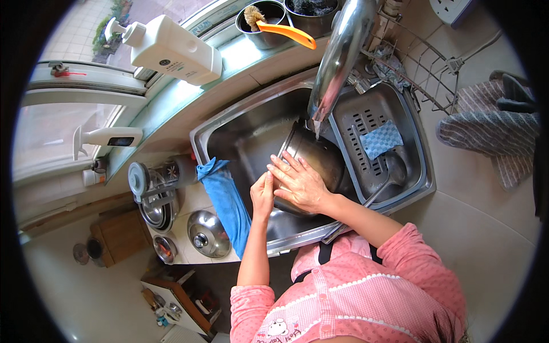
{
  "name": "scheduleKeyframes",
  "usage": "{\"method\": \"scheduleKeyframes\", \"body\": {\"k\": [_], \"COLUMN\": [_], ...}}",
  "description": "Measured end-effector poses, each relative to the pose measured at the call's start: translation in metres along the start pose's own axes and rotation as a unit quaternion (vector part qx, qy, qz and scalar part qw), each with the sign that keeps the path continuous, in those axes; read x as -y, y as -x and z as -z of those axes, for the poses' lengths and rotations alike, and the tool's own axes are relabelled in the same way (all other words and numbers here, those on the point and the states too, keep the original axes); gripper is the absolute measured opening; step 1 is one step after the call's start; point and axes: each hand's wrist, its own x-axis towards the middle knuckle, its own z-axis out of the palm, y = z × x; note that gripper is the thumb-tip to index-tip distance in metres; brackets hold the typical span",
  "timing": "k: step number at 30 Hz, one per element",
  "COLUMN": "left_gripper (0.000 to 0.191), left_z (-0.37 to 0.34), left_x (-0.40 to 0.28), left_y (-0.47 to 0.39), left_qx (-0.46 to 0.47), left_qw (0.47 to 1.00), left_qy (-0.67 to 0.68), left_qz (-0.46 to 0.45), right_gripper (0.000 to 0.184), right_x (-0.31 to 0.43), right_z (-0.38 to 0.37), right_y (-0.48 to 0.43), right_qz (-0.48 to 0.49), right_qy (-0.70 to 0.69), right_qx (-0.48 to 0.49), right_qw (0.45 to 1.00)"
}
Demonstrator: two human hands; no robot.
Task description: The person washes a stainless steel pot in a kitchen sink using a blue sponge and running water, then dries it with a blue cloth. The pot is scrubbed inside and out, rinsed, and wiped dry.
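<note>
A metal pot [330,163] lies tilted in the left basin of a stainless steel sink [240,141], under water running from a chrome faucet [336,64]. At the pot's near left edge, my left hand [262,195] has its fingers curled and its thumb up; the pot's edge there is partly hidden. My right hand [302,182] lies flat over the pot's side with its fingers stretched out, close beside the left thumb. In the right basin, a blue checkered sponge [381,139] rests on a perforated tray [358,128], with a metal ladle [395,169] near it.
A blue cloth [225,201] hangs over the sink's left edge, beside a pot lid [209,233]. Along the window sill stand a white pump bottle [176,49] and a metal cup [266,38] with an orange-handled brush [287,32]. A wire rack [424,64] is at the right.
</note>
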Motion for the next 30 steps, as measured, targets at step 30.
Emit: {"method": "scheduleKeyframes", "body": {"k": [30], "left_gripper": [0.079], "left_z": [0.002], "left_x": [-0.018], "left_y": [-0.017], "left_qx": [0.1], "left_qw": [0.919], "left_qy": [0.328], "left_qz": [0.193], "right_gripper": [0.038], "right_x": [-0.041], "right_z": [0.014], "right_y": [-0.018], "right_qz": [-0.045], "right_qy": [0.055], "right_qx": [-0.08], "right_qw": [0.994]}}
